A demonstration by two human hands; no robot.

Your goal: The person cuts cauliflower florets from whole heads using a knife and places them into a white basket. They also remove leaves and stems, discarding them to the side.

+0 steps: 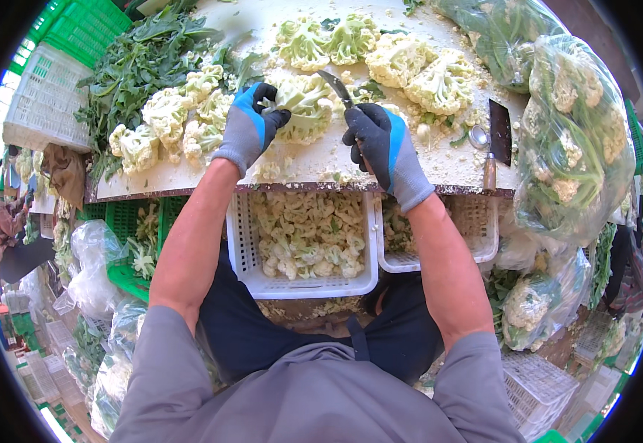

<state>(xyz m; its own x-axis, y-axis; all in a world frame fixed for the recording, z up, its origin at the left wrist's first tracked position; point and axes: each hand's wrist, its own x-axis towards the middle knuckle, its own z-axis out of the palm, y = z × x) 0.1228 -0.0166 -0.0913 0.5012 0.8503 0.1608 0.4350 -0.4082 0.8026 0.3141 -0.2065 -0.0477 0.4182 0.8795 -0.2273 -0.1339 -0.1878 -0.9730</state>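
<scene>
My left hand, in a grey, blue and black work glove, grips the left edge of a cauliflower head over the white tabletop. My right hand, gloved alike, is closed round the handle of a small curved knife. The blade points up and left, close to the right side of that head. Other cauliflower pieces lie left of my left hand, and larger heads lie beyond my right hand. Below the table edge, a white plastic crate holds many cut florets.
A cleaver lies at the table's right, beside a small round metal object. Green leaves are heaped at the back left. Bagged cauliflower stands at the right. Another white crate sits below. A co-worker is at far left.
</scene>
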